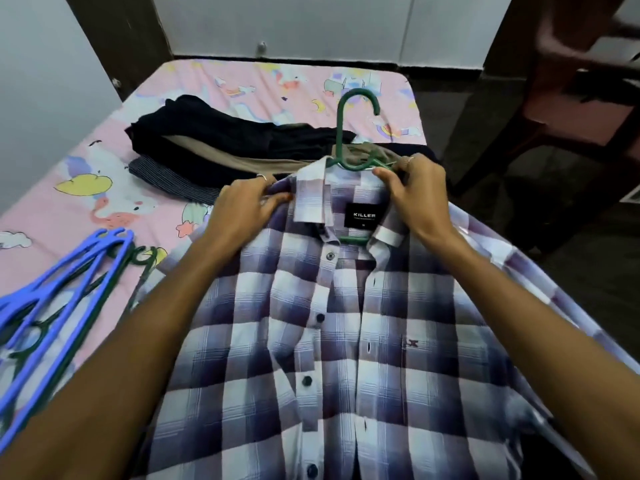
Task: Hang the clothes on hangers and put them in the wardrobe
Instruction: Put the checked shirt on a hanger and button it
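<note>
- Checked shirt (346, 341) lies front-up on the bed (86, 202), collar twd the far end, w/ a green hanger (356, 133) inside the neck, hook sticking out past the collar.
- Our left hand (242, 209) pinches the shirt's left shoulder fabric beside the collar.
- Our right hand (419, 195) grips the right shoulder, fingers curled over fabric & hanger arm.
- Folded dark clothes (207, 140) sit stacked just beyond the collar.
- Spare hangers (62, 289), blue & dark green, lie at the bed's left, near our left forearm.
</note>
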`<state>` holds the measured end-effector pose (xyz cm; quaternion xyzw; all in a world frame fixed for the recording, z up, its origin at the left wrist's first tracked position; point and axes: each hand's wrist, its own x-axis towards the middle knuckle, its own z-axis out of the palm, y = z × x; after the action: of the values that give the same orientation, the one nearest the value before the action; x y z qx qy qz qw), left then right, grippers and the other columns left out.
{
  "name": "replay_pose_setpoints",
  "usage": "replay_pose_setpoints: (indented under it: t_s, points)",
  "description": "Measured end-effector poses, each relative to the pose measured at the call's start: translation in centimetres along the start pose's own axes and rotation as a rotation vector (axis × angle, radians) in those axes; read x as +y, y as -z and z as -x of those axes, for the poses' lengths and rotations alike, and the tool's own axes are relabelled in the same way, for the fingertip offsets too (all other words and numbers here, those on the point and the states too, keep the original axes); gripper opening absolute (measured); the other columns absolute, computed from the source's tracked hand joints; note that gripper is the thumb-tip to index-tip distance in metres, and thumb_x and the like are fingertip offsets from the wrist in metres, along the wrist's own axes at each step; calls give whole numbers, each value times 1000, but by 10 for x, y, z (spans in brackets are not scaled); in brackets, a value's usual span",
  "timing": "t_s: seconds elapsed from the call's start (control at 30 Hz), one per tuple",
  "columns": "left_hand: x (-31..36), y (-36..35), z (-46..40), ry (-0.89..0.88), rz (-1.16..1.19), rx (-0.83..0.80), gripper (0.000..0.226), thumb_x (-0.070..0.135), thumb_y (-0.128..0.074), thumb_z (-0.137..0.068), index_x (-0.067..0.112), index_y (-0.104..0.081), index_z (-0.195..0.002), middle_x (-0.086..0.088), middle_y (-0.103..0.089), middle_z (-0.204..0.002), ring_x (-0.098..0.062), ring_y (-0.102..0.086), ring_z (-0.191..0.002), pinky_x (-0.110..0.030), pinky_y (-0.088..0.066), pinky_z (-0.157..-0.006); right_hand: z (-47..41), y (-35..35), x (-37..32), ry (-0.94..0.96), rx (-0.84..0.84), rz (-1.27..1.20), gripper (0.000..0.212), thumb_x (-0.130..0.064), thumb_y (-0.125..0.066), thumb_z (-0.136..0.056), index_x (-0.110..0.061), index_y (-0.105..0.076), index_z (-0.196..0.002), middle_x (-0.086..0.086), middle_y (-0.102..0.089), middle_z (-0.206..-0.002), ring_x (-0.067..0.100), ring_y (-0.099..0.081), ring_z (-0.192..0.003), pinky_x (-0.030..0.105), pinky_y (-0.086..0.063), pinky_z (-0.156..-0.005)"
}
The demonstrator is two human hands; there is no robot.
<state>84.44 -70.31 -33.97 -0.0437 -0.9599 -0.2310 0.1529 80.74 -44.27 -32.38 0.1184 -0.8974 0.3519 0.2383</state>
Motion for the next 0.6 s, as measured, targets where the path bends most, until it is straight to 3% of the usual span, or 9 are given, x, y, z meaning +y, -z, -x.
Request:
replay_pose_setpoints:
  t_s: [0.1, 0.2, 0.3, 0.4, 0.5, 0.6]
  points:
    - [-20, 2, -5, 91, -101, -31, 25, 40, -56, -91, 19, -49, -81, -19, -66, -92, -42, -59, -88, -43, -46, -68, -17, -34, -2, -27, -120, -6, 51, -30, -66, -89, -15, -37, -50, 2, -37, -48, 21, -36, -50, 31, -20, -55]
    - [-33, -19, 0, 232, -261, -227, 30, 42, -51, -94, 13, -56, -99, -19, -64, -109, -39, -59, -100, -42, -48, -79, -10, -78, 19, -124, -301, 50, 43, -34, -66, -89, -13, -45, -58, 17, -54, -62, 29, -49, -62, 38, -40, -59]
    - [-45, -46, 14, 319, -222, -337, 34, 39, -50, -96, 9, -55, -111, -16, -59, -122, -34, -55, -110, -42, -44, -85, 0, -105, 28, -168, -448, 49, 29, -37, -63, -90, -8, -63, -83, 17, -59, -92, 33, -58, -88, 36, -46, -79]
    - [-53, -65, 39, 358, -22, -185, 40, 25, -55, -95, 4, -50, -128, -16, -52, -131, -34, -47, -121, -44, -40, -97, 17, -101, 22, -91, -383, 76, 34, -36, -56, -94, -11, -63, -115, 14, -54, -114, 31, -54, -105, 39, -43, -95]
    - [-51, -79, 64, 301, 56, -57, 21, 15, -55, -93, 5, -60, -111, -12, -57, -113, -29, -52, -108, -43, -46, -90, 67, -78, 6, -74, -175, -40, 17, -18, -55, -95, -6, -62, -105, 8, -55, -104, 21, -54, -94, 23, -39, -84]
    - [-45, -94, 71, 258, 172, -67, 10, 16, -57, -93, 10, -64, -92, -4, -59, -91, -22, -57, -85, -37, -50, -75, 118, -77, -11, -172, -263, -40, 7, -14, -57, -94, -9, -61, -90, 2, -54, -91, 16, -53, -81, 20, -38, -71]
